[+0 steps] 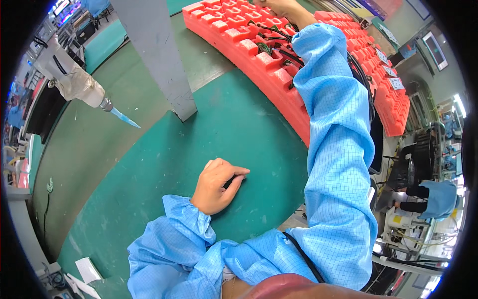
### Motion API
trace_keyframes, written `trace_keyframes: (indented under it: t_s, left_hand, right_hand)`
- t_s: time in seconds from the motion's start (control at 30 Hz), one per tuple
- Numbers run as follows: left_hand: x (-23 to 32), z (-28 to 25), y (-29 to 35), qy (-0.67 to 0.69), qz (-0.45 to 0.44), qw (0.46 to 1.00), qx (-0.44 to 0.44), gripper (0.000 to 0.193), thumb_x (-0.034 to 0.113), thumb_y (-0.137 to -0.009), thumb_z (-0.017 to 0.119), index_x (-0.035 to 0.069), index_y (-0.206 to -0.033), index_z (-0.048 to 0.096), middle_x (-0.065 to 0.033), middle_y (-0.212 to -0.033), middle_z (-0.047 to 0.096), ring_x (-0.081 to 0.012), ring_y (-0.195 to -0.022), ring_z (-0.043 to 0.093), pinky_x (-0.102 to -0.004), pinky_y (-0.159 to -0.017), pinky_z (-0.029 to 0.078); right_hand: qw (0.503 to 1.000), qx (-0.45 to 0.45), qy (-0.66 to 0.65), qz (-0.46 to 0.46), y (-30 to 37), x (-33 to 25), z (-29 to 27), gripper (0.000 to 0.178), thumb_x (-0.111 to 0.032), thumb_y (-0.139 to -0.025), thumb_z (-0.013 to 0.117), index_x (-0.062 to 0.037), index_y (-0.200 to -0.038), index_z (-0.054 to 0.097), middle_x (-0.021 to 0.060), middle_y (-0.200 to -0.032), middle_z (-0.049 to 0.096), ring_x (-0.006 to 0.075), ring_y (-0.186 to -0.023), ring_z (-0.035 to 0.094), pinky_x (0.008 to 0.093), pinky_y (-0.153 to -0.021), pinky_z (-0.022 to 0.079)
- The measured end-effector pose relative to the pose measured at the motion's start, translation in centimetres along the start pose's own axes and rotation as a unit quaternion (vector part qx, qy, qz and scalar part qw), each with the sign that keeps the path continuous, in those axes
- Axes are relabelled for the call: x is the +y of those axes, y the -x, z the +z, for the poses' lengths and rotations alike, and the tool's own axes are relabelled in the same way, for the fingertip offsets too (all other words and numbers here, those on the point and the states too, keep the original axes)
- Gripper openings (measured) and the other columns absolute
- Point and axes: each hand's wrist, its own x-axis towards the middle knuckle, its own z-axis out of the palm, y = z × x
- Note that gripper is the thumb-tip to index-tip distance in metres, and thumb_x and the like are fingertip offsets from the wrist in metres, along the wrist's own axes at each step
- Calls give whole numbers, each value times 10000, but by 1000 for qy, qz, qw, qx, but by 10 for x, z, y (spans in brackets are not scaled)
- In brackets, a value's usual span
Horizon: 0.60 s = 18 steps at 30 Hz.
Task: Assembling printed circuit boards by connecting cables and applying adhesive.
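My left hand [217, 185] hovers over or rests on the green tabletop [234, 119]. Its thumb and forefinger stand apart with nothing between them, while the other fingers curl in. My right arm stretches far forward across a red foam tray [279, 99] with many moulded slots. At the tray's far side is my right hand [283, 7]; the picture's upper edge cuts off part of it, so its grip is unclear. Black cables [279, 37] and small green circuit boards [264, 48] lie in slots beside my right forearm.
A grey metal post [159, 60] stands on the table ahead. A blue-tipped nozzle [122, 117] juts in at the left. More red foam [393, 104] lies right of my arm. White pieces [88, 270] lie at the lower left. Another person [438, 199] works far right.
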Motion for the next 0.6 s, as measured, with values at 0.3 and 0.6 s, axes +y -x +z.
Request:
trace_keyframes:
  t_s: [0.3,0.6]
  left_hand:
    - [-1,1,0,11,9,1000,-5,175,0,-750,667,62,-911,689,-28,-755,635,-195,-699,535,-316,-676,401]
    - [-1,2,0,5,1,1000,-2,179,1,-749,667,65,-914,691,-26,-751,633,-193,-701,534,-313,-678,403]
  right_hand:
    - [988,-78,118,-66,7,-12,-9,205,-152,-787,583,-91,-940,703,67,-733,682,151,-662,625,309,-588,493]
    - [968,-35,-5,-248,-2,4,13,210,-136,-763,529,-38,-861,687,139,-704,658,245,-636,627,369,-587,487]
